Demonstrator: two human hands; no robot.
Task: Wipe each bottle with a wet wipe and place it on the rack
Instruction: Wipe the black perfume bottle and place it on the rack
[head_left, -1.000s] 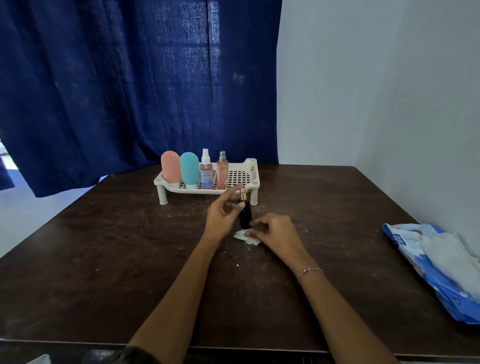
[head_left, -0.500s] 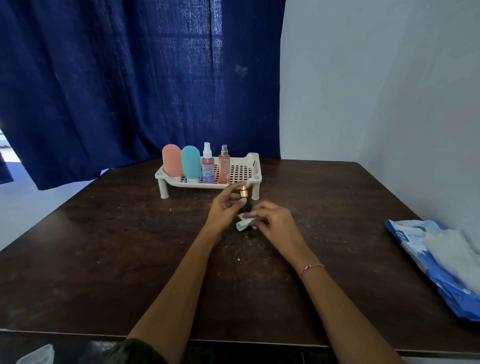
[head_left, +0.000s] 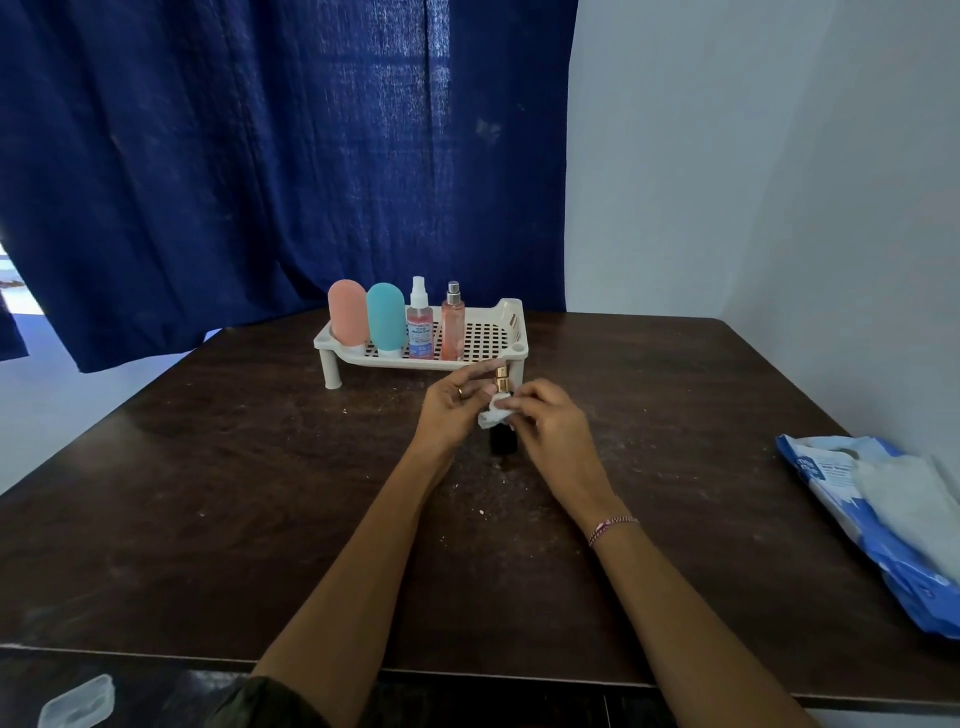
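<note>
A small black bottle (head_left: 503, 439) with a gold sprayer top stands upright on the dark table (head_left: 260, 493), just in front of the rack. My left hand (head_left: 451, 410) pinches its gold top. My right hand (head_left: 550, 421) holds a crumpled white wet wipe (head_left: 493, 414) against the bottle's upper part. The cream perforated rack (head_left: 493, 338) stands behind, holding a pink bottle (head_left: 347, 318), a teal bottle (head_left: 386, 318), a clear spray bottle (head_left: 420, 327) with pink liquid and a slim peach spray bottle (head_left: 453, 322). The rack's right half holds nothing.
A blue and white wet-wipe pack (head_left: 883, 525) lies open at the table's right edge. A clear plastic lid (head_left: 78, 701) shows below the table's front edge at the lower left. A dark blue curtain (head_left: 260, 156) hangs behind, white walls to the right.
My right hand lifted the wipe off the table and brought it up against the bottle's upper part. My left hand stayed on the gold top.
</note>
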